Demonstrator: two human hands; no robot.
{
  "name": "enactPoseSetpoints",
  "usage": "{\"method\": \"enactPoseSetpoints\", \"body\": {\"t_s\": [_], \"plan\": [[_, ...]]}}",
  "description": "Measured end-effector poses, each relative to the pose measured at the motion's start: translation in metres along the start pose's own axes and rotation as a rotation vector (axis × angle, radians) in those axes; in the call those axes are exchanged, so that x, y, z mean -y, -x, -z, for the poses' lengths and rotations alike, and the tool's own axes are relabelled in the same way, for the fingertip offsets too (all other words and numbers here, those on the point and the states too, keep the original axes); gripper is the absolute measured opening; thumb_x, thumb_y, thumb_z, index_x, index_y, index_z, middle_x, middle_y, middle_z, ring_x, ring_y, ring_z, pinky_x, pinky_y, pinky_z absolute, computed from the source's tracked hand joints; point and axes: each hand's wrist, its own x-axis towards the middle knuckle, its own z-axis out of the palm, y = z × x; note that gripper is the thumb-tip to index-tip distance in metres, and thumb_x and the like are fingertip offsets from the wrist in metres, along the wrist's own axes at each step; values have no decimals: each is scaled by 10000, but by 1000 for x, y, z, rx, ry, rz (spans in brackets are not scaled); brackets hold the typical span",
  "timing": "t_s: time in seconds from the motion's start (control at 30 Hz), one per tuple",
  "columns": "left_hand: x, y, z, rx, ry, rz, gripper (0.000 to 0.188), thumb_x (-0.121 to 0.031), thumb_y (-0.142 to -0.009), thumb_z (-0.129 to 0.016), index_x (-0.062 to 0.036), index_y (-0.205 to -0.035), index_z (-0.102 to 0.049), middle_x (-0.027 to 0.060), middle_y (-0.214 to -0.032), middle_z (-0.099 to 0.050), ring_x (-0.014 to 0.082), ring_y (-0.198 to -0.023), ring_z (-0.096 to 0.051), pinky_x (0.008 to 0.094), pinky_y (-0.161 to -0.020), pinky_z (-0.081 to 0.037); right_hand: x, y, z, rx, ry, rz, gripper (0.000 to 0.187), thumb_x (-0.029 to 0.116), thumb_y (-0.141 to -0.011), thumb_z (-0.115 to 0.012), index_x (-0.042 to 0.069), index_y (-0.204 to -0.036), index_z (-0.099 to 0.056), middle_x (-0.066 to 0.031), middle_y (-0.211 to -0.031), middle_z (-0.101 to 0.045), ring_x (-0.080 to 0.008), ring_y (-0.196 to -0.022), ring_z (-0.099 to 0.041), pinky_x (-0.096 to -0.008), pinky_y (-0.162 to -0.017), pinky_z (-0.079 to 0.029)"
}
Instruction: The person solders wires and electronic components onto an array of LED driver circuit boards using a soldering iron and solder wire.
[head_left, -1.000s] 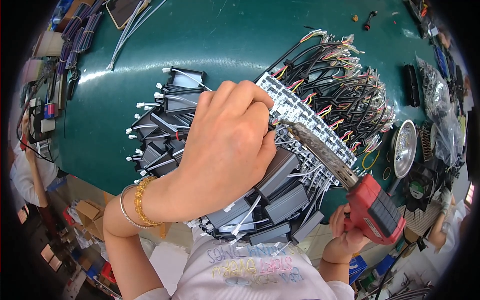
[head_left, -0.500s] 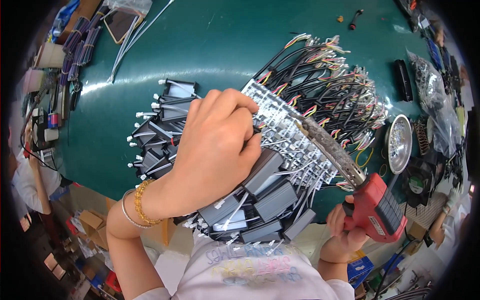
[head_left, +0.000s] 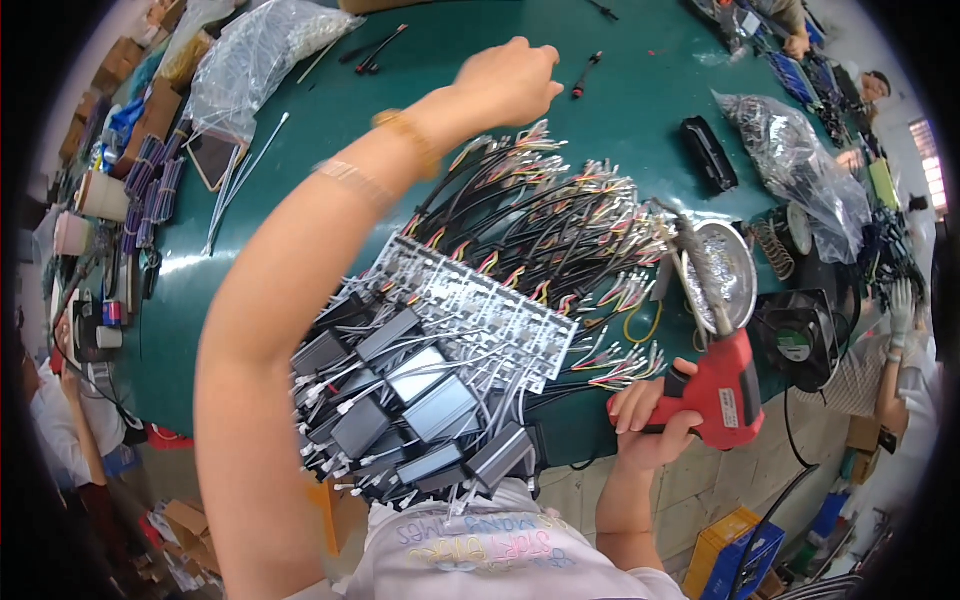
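Note:
My left hand (head_left: 510, 80) is stretched out over the far side of the table, with its fingers loosely bent and apart and nothing visible in them. Just to its right lies a short black cable with red ends (head_left: 587, 76). My right hand (head_left: 652, 412) grips a red pistol-shaped soldering iron (head_left: 738, 385). Its crusted metal barrel points up across a round metal bowl (head_left: 738, 262) holding small silvery bits. Between my arms lies a white circuit board panel (head_left: 470, 305), with black cables (head_left: 545, 215) along its far edge and grey-black cased modules (head_left: 440, 407) along its near side.
A black fan (head_left: 795, 345) stands beside the bowl, near a wire coil (head_left: 775, 247). A black elongated case (head_left: 708, 155) and a clear plastic bag (head_left: 790, 165) lie at the right. Another bag (head_left: 255, 65) and a phone (head_left: 212, 158) are at the back left. Other people sit at both sides.
My left hand has left the board panel and moved far forward. The soldering iron has swung away from the panel to the bowl. The view has shifted.

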Motion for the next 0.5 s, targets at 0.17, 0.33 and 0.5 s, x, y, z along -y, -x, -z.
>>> {"method": "enactPoseSetpoints", "body": {"t_s": [0.17,0.33,0.5], "plan": [[-18,-59,-62,-130,-23,-53,401,-283,-858,-556,-103,-1215,-529,193,-1037,-578,362,-974,-571,437,-846,-466,-4,-1,6,-52,111,117,684,532,-897,-445,-43,-1252,-341,-17,-497,-387,-125,-370,-400,-268,-417,-399],[-30,-63,-61,-12,16,99,377,-91,-738,-534,-37,-1105,-602,195,-938,-633,373,-879,-614,427,-794,-491,-2,-2,5,-86,79,150,640,485,-904,-473,-37,-1250,-338,-22,-499,-388,-125,-373,-398,-272,-419,-398],[-38,13,10,139,545,-48,279,-159,-758,-618,15,-975,-640,146,-888,-665,230,-781,-631,329,-710,-485,11,-7,-7,-178,4,110,423,160,-927,-476,-32,-1272,-327,-48,-563,-439,-118,-397,-416,-262,-432,-399]]}}
